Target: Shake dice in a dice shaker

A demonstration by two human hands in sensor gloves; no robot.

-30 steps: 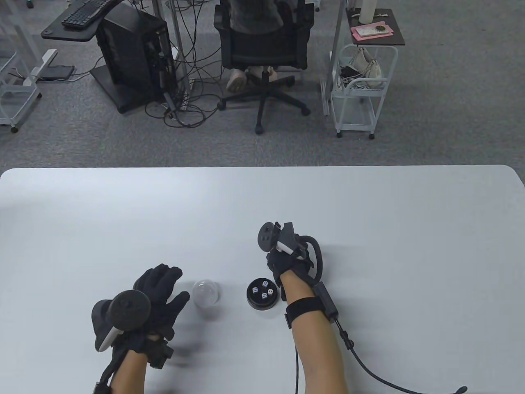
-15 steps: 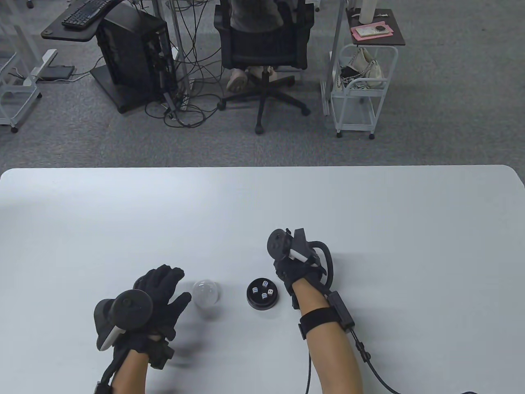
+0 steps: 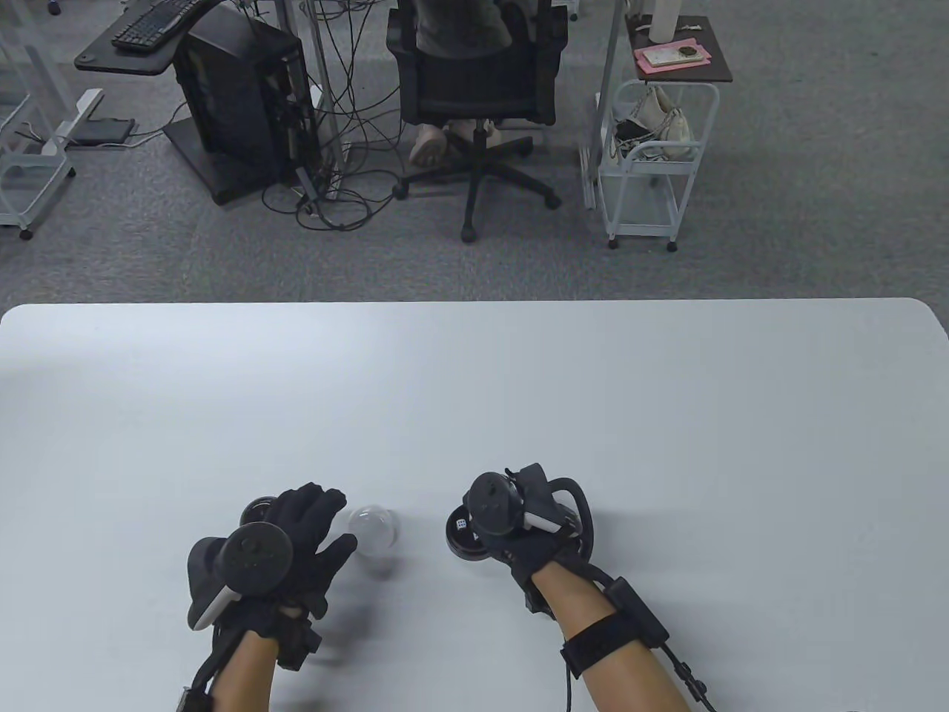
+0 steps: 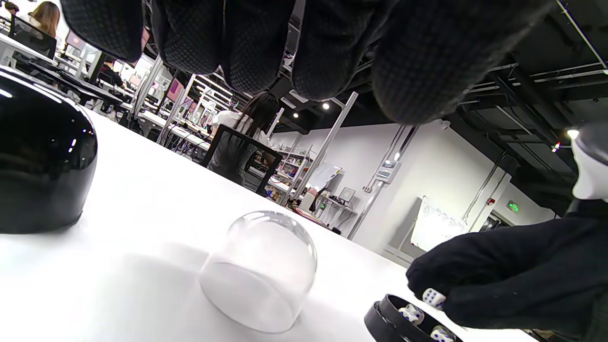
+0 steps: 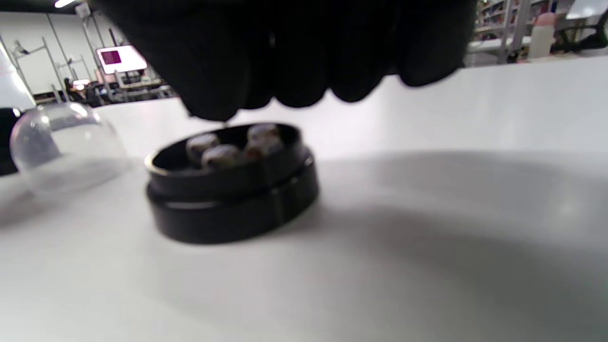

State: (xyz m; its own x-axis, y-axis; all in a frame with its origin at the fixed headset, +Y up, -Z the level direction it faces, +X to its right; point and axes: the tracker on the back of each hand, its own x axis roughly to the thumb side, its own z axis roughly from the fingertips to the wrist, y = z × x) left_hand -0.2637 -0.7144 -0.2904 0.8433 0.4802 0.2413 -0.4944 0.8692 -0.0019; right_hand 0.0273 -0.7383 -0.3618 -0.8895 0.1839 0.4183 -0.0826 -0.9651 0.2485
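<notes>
The black shaker base (image 3: pixel 458 539) holds several white dice (image 4: pixel 411 313) and sits at the near middle of the table. My right hand (image 3: pixel 530 552) hovers over the base, fingers curled down above the dice (image 5: pixel 221 154). One die (image 4: pixel 433 298) shows right against a right fingertip; I cannot tell whether it is pinched. The clear dome (image 3: pixel 374 526) stands rim-down to the left of the base, also in the left wrist view (image 4: pixel 259 270). My left hand (image 3: pixel 315 530) is open and empty just left of the dome, not touching it.
A glossy black cup (image 3: pixel 256 510) stands rim-down behind my left hand, large at the left of the left wrist view (image 4: pixel 40 166). The white table (image 3: pixel 593 386) stretches wide beyond the hands. An office chair and a cart stand on the floor past its far edge.
My right hand has moved back from beyond the base to over it, now covering most of the dice. My left hand has shifted slightly right toward the dome.
</notes>
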